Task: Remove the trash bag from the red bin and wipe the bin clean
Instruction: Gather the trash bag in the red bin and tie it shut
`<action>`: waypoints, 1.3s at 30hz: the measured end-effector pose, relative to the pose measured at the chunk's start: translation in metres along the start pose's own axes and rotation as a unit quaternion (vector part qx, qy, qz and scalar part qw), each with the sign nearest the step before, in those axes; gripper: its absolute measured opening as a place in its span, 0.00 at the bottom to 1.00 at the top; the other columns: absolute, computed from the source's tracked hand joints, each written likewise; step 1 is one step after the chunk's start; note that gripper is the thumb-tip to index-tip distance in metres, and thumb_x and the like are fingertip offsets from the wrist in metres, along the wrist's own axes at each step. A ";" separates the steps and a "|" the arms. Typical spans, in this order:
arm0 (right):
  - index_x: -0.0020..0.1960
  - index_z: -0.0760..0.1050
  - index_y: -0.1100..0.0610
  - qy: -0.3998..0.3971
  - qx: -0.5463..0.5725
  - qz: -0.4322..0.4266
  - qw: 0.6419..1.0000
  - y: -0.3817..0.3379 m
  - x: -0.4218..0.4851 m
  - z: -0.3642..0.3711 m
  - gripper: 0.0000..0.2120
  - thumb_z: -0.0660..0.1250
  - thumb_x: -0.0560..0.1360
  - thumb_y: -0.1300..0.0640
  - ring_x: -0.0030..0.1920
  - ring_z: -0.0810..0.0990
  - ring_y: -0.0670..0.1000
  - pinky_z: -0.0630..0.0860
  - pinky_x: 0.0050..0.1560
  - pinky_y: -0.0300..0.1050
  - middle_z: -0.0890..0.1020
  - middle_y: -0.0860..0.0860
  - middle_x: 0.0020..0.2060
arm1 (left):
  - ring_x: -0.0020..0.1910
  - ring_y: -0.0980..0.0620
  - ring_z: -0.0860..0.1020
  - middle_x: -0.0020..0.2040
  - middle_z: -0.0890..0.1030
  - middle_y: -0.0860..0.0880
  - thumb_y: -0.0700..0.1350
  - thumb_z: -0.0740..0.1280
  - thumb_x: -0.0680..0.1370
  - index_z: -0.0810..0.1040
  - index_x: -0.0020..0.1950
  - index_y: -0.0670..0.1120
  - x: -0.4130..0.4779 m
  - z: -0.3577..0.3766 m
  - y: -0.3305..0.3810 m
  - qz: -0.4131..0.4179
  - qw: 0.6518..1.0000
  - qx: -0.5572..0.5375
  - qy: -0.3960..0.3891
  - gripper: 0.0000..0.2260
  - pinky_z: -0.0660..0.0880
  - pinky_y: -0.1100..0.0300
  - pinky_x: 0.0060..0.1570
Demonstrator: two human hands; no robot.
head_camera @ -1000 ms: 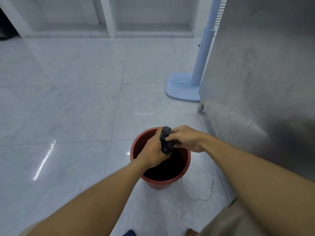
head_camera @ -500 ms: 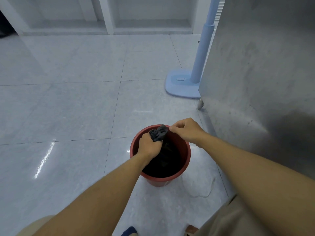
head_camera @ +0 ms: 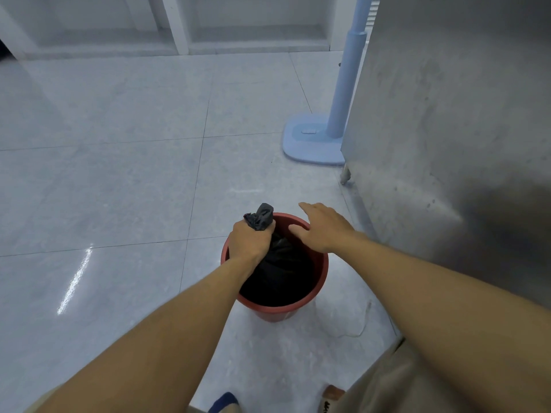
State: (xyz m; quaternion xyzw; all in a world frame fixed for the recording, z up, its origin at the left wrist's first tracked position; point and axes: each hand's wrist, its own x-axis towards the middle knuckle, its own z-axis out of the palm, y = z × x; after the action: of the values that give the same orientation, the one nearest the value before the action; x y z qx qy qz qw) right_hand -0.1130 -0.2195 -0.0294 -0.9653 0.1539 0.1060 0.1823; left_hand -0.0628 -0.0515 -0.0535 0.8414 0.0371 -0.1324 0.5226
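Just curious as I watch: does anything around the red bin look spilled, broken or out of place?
Nothing is spilled or broken. The red bin stands upright, the black trash bag inside it, gripped by the left hand. Only a thin pale cord lies loose on the floor beside it.

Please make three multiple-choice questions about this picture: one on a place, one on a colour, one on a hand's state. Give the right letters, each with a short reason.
1. Where is the blue stand?
A. on the floor beyond the bin, beside the metal cabinet
B. inside the bin
C. on a shelf

2. What colour is the trash bag?
A. white
B. black
C. green

3. How is the right hand?
A. gripping the bag
B. holding a cloth
C. open, holding nothing

Answers: 1 A, its base sits on the floor; 2 B, black plastic fills the bin; 3 C, its fingers are spread; the left hand grips the bag.
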 end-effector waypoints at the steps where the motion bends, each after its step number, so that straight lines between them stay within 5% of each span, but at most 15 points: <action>1: 0.81 0.56 0.50 -0.006 -0.008 0.003 1.000 0.003 0.001 0.000 0.36 0.58 0.80 0.34 0.77 0.64 0.59 0.66 0.73 0.59 0.63 0.53 0.79 | 0.39 0.54 0.80 0.38 0.82 0.53 0.56 0.73 0.75 0.80 0.45 0.52 0.001 0.001 0.001 -0.001 1.000 0.000 0.000 0.09 0.71 0.62 0.34; 6: 0.82 0.56 0.51 0.009 -0.065 0.010 0.998 0.029 0.011 -0.009 0.36 0.52 0.80 0.32 0.79 0.60 0.59 0.62 0.75 0.60 0.62 0.53 0.80 | 0.32 0.58 0.81 0.34 0.84 0.51 0.49 0.73 0.76 0.81 0.46 0.48 0.005 0.010 0.005 0.016 0.999 0.017 -0.024 0.05 0.75 0.61 0.36; 13: 0.76 0.65 0.54 0.026 -0.085 0.056 0.994 0.079 0.017 -0.003 0.29 0.54 0.82 0.38 0.69 0.72 0.61 0.71 0.66 0.57 0.73 0.57 0.71 | 0.26 0.59 0.81 0.33 0.85 0.49 0.47 0.75 0.76 0.81 0.48 0.44 0.018 0.026 0.006 0.027 0.998 0.047 -0.028 0.08 0.72 0.64 0.31; 19: 0.70 0.72 0.55 -0.004 -0.055 0.071 0.996 0.118 0.005 0.049 0.23 0.59 0.82 0.42 0.61 0.77 0.58 0.74 0.56 0.51 0.79 0.55 0.64 | 0.39 0.45 0.85 0.38 0.85 0.46 0.54 0.75 0.72 0.81 0.43 0.47 0.031 0.046 0.002 0.033 0.998 0.041 -0.026 0.12 0.83 0.50 0.43; 28: 0.62 0.76 0.53 -0.109 -0.025 0.069 0.991 0.139 -0.023 0.142 0.21 0.65 0.78 0.38 0.52 0.81 0.54 0.80 0.55 0.52 0.83 0.51 0.56 | 0.30 0.55 0.76 0.32 0.77 0.51 0.48 0.74 0.66 0.75 0.39 0.45 0.031 0.063 0.004 0.069 0.996 0.014 -0.053 0.11 0.75 0.59 0.32; 35: 0.61 0.75 0.52 -0.185 -0.040 0.052 0.981 0.142 -0.039 0.184 0.33 0.69 0.69 0.28 0.51 0.79 0.53 0.78 0.51 0.49 0.80 0.51 0.55 | 0.44 0.53 0.82 0.49 0.80 0.51 0.50 0.80 0.65 0.68 0.61 0.52 0.036 0.059 -0.009 0.089 0.987 0.061 -0.115 0.30 0.77 0.62 0.39; 39: 0.62 0.74 0.54 -0.228 -0.051 0.036 0.972 0.141 -0.049 0.194 0.31 0.73 0.70 0.34 0.53 0.78 0.54 0.77 0.54 0.50 0.77 0.52 0.56 | 0.45 0.59 0.78 0.51 0.77 0.56 0.43 0.80 0.69 0.62 0.71 0.49 0.041 0.058 -0.017 0.155 0.963 0.144 -0.164 0.37 0.72 0.71 0.39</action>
State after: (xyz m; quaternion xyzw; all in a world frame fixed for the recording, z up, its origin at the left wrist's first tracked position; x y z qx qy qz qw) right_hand -0.2344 -0.2569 -0.2385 -0.9176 0.1378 0.3372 0.1591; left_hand -0.0371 -0.0986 -0.1029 0.8700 -0.2000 -0.1901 0.4087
